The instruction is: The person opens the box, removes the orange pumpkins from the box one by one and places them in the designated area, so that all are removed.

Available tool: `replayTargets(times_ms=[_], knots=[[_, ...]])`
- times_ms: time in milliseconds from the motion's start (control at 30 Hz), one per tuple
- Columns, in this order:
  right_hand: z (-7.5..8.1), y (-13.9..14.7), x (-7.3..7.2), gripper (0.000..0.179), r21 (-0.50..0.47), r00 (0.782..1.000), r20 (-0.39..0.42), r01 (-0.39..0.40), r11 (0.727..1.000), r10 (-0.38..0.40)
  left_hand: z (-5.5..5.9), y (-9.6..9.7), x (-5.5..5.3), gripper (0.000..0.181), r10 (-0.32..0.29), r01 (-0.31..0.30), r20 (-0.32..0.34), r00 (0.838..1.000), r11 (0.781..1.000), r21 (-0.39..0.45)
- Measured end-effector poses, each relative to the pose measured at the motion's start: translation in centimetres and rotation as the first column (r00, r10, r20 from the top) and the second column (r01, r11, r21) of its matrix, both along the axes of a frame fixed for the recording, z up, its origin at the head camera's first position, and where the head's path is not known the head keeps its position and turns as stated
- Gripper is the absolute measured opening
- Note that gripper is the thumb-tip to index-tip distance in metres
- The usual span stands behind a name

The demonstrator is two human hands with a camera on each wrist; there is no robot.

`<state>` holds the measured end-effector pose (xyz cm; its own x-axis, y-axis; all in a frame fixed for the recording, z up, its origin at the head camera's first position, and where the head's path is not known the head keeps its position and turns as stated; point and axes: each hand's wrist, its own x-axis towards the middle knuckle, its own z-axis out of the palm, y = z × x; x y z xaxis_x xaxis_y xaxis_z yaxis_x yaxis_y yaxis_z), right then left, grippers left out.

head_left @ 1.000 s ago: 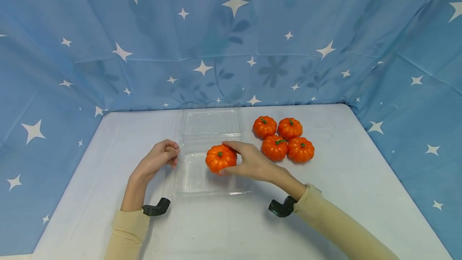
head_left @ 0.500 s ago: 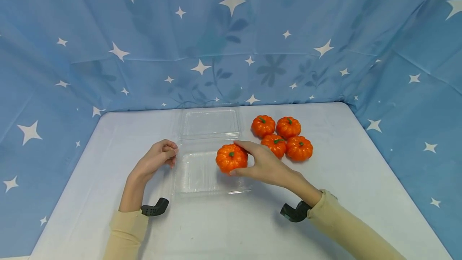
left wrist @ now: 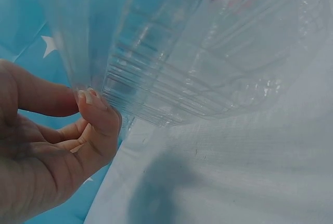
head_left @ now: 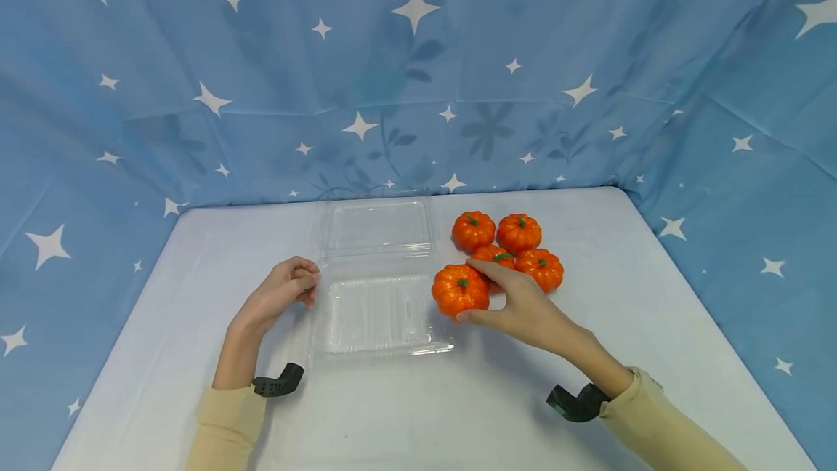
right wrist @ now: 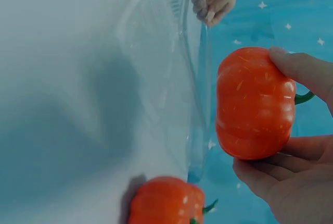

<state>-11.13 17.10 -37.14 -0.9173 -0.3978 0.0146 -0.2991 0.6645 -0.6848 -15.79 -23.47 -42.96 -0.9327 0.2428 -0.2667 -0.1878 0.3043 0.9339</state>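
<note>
My right hand (head_left: 523, 307) grips a small orange pumpkin (head_left: 461, 291) with a green stem, thumb on one side and fingers on the other. It is held up over the right edge of a clear plastic clamshell box (head_left: 375, 315), overlapping the pumpkin cluster in the head view. The box lies unfolded, its lid (head_left: 379, 227) toward the back. At the box's left edge my left hand (head_left: 281, 289) pinches the rim between thumb and index finger, which the left wrist view shows close up. In the right wrist view the held pumpkin (right wrist: 255, 104) is apart from another pumpkin (right wrist: 166, 203) below.
Several more orange pumpkins (head_left: 519, 232) sit in a cluster on the white table (head_left: 654, 325), right of the box. A blue curtain (head_left: 281, 64) with white stars stands along the back and both sides. Each wrist wears a black camera (head_left: 578, 403).
My right hand has carried the pumpkin rightward, from over the middle of the box to its right edge near the cluster. My left hand has stayed at the box's left rim.
</note>
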Motion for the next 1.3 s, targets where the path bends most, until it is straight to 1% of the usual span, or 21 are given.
replayTargets(times_ms=[167,300,533,633,967,1100,1300], knots=[[-0.5,1.6,0.3,0.082,-0.021,0.999,0.026,0.045,0.999,-0.044,0.1,-0.1,0.3,0.031,0.001,-0.001,-0.001,1.000,1.000,0.003],[-1.1,2.7,0.3,0.081,-0.024,0.997,0.037,0.064,0.998,-0.064,0.2,-0.1,0.5,0.030,0.001,-0.001,0.000,1.000,1.000,0.004],[-2.2,4.4,0.5,0.079,-0.001,0.998,0.007,0.069,0.998,-0.069,0.0,-0.1,0.4,0.032,0.000,0.000,0.003,1.000,1.000,0.000],[-2.4,5.0,0.7,0.079,0.005,0.997,0.006,0.073,0.997,-0.073,0.0,-0.1,0.3,0.032,-0.003,0.003,0.002,1.000,1.000,-0.008],[-3.4,6.2,0.9,0.077,0.049,0.995,0.004,0.101,0.994,-0.101,0.3,0.0,0.2,0.030,0.001,-0.001,0.004,1.000,1.000,-0.026],[-3.7,6.5,1.0,0.076,0.052,0.994,0.014,0.110,0.993,-0.111,0.3,0.1,0.1,0.031,-0.004,0.004,0.007,1.000,1.000,-0.026],[-4.4,6.7,1.2,0.077,0.055,0.991,0.005,0.133,0.990,-0.133,0.3,0.2,0.2,0.033,-0.012,0.012,0.007,1.000,1.000,-0.022]])
